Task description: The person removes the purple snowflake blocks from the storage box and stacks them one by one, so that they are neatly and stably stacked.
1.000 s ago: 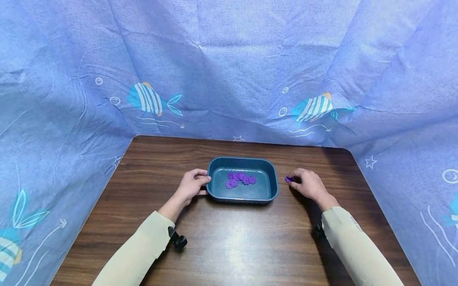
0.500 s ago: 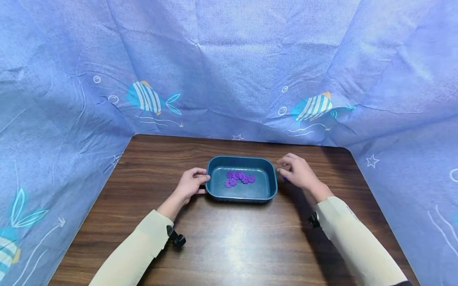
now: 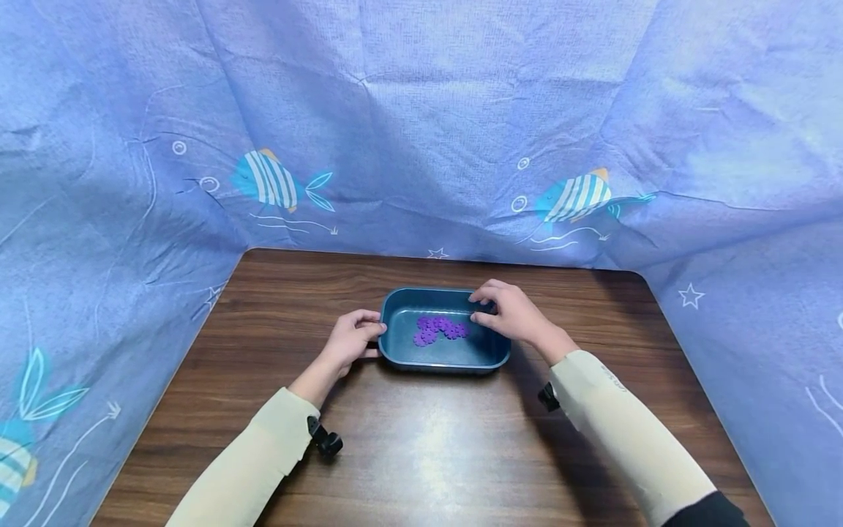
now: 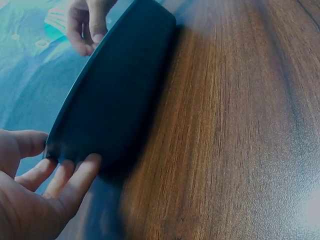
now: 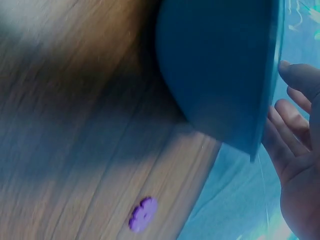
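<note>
tray point(image 3: 461, 356) gripped by left hand point(image 3: 347, 342), right hand point(image 3: 516, 315) loose-fingered, now moved from beside to above it

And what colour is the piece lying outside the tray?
The piece is purple; the right wrist view shows it best.

Blue-violet cloth point(image 3: 421, 117) hangs behind and on both sides — wrinkled, with long creases. Print on it: striped fish point(image 3: 266, 181), white bubble rings point(image 3: 208, 184), outlined stars point(image 3: 691, 296), thin wavy lines. The table point(image 3: 316, 278) is dark brown wood grain, rounded far corners, back edge right by the cloth. Light glare point(image 3: 435, 435) sits on the near middle of the tabletop — the far right corner is darker. Upper right cloth shows a pale, bright patch point(image 3: 744, 172).
</note>
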Available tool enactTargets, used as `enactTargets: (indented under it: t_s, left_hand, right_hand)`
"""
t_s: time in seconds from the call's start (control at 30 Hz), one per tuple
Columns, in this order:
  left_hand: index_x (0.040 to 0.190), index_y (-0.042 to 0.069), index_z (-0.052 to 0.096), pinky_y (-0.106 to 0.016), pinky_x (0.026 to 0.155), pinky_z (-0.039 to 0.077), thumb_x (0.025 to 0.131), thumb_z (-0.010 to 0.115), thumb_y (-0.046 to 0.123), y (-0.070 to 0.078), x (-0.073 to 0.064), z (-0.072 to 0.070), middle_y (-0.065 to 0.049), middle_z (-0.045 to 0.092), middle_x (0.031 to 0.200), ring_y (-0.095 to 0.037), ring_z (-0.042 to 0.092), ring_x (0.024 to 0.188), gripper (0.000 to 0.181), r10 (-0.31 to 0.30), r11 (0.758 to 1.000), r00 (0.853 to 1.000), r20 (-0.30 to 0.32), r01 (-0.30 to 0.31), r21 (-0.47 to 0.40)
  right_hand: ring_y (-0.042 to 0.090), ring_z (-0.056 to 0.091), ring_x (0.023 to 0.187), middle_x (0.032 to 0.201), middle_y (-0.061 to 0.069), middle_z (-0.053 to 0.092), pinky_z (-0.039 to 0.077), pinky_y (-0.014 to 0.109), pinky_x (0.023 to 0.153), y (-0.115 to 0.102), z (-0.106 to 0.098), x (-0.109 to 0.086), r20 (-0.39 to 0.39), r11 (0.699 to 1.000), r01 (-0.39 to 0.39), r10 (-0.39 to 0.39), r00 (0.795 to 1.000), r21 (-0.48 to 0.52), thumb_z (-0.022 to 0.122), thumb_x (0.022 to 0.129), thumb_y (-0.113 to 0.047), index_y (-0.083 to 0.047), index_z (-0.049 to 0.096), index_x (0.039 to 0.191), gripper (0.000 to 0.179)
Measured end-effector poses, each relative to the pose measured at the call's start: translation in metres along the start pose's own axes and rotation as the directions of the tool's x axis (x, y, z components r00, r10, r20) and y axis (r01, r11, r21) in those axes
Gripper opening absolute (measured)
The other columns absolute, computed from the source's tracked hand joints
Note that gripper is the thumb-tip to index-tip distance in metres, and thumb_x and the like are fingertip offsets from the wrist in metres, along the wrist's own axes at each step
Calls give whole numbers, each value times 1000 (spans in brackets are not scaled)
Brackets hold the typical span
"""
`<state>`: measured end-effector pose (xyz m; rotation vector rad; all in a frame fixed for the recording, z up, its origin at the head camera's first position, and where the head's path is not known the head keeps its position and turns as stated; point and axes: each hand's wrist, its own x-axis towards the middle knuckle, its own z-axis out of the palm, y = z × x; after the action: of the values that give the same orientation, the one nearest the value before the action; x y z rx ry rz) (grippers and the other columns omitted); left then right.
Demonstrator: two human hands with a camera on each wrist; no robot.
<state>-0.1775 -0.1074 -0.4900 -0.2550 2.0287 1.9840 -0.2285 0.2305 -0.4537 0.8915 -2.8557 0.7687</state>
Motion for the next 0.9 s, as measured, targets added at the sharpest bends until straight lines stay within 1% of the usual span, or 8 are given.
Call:
enactTargets:
  t_s: [0.1,0.2,0.3,0.43,0.53,0.63,0.77,0.9]
  left_hand:
    - [132,-4,60,-39,75,66,97,67,6,-1,0,-1,-19,67,114,-23,70,90,37,2,1000,1000,3,-2,-5]
    - [132,-4,60,-38,74,66,97,67,6,-1,1,-1,-17,66,113,-23,70,92,37,3,1000,1000,6,-3,-7]
    - [132,-4,60,-37,74,66,97,67,6,0,1,-1,-14,66,110,-27,70,97,37,2,1000,1000,6,-2,-8]
    - [132,-4,60,-38,75,66,97,67,6,1,0,-1,-13,65,110,-35,68,105,36,-1,1000,1000,9,1,-4]
    - [132,-4,60,-39,76,66,98,67,7,2,0,-2,-14,65,110,-36,68,107,37,-2,1000,1000,13,2,0]
    - [132,-4,60,-38,75,66,98,67,8,1,1,-2,-13,65,109,-35,68,106,37,-2,1000,1000,14,2,1]
    - [134,-4,59,-39,76,66,98,67,8,-1,2,-3,-13,65,110,-34,69,105,38,-1,1000,1000,17,2,-6]
    - [135,-4,59,-40,78,66,98,68,8,-2,3,-4,-13,65,111,-31,70,103,39,2,1000,1000,17,-2,-12]
  right_hand:
    - [23,67,101,112,6,69,59,43,84,-6,8,5,66,1000,-1,1,998,-11,81,89,-22,-7,74,117,33]
    - [25,68,102,113,8,70,59,45,87,-10,15,9,117,1000,-21,23,993,-21,81,89,-21,-7,73,119,34]
    - [25,69,104,115,7,71,59,46,92,-13,21,11,166,998,-38,47,985,-55,81,90,-23,-8,73,119,33]
    - [23,68,108,119,5,72,58,46,98,-14,28,12,219,992,-59,84,972,-115,80,92,-27,-12,74,119,32]
    - [23,67,110,120,4,72,57,47,100,-15,32,12,245,987,-63,98,964,-146,80,92,-27,-13,75,119,31]
    - [25,67,113,120,5,73,56,48,101,-16,34,13,264,981,-44,94,960,-187,81,91,-27,-13,76,117,30]
    - [26,67,116,121,4,74,56,49,101,-17,36,13,274,970,-35,102,956,-240,82,89,-28,-14,77,116,30]
    - [25,68,115,118,3,75,57,49,100,-19,38,13,272,966,-41,113,956,-257,82,89,-26,-14,78,115,29]
